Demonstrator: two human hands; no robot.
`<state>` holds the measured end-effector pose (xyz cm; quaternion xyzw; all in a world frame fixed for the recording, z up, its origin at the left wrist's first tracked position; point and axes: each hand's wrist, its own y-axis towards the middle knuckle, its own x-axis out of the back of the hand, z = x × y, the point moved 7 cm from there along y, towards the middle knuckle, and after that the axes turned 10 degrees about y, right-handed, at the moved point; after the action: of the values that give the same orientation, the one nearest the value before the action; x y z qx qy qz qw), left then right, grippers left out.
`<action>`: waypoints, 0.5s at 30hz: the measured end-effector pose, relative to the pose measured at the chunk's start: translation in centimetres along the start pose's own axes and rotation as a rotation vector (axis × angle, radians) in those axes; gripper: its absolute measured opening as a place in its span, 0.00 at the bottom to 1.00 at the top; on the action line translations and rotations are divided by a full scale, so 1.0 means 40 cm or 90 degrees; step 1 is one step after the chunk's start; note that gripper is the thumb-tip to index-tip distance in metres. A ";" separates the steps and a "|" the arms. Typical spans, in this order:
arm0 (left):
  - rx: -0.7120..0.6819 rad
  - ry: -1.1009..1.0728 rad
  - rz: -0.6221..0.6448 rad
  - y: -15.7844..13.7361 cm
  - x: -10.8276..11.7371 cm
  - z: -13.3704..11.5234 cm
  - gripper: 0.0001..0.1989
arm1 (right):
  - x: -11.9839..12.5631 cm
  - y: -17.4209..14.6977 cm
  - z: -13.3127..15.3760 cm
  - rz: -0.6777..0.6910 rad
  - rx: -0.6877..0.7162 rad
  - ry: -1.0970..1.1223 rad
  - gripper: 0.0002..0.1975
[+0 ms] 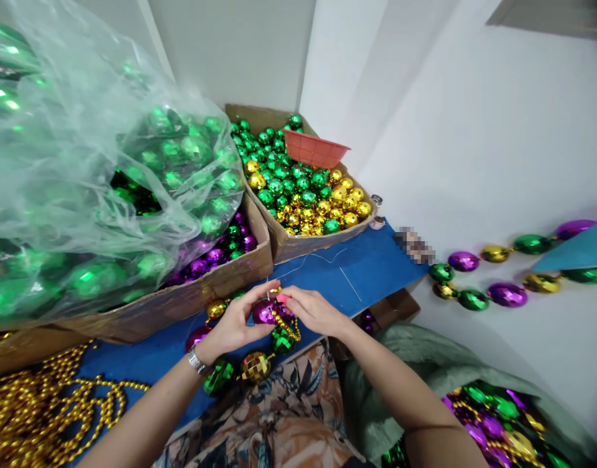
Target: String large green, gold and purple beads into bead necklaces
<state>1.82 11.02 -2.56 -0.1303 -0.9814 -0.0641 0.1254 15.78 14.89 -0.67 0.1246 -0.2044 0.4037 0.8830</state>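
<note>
My left hand [234,328], with a silver watch [196,361] on its wrist, curves its fingers and thumb around a shiny purple ball bead [263,312]. Opposite it, the fingers of my right hand [314,312] are pinched together at a short strand of small gold beads [291,330], close to the purple bead. What lies between the right fingertips is partly hidden. Below my hands, large faceted beads form a loop: a green bead [281,339], a gold bead [255,367] and another green bead [218,376]. More gold and purple beads show behind my left wrist.
A cardboard box [322,246] holds green and gold balls and a red basket [315,149]. Clear plastic [181,188] covers green beads at left. Gold bead strands [30,409] lie on the blue table [376,260]. At right are a sack [415,351] and a hanging necklace [507,294].
</note>
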 end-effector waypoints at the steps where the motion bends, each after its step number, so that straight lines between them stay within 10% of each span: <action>1: 0.001 -0.002 -0.002 0.001 0.001 0.001 0.36 | -0.001 0.005 0.000 0.006 0.006 -0.022 0.14; 15: -0.006 0.007 0.006 0.005 -0.006 0.009 0.37 | 0.009 0.038 0.020 -0.076 0.072 -0.301 0.20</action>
<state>2.01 11.22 -2.94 -0.1354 -0.9797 -0.0691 0.1307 14.63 15.78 0.28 0.2764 -0.3750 0.3215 0.8244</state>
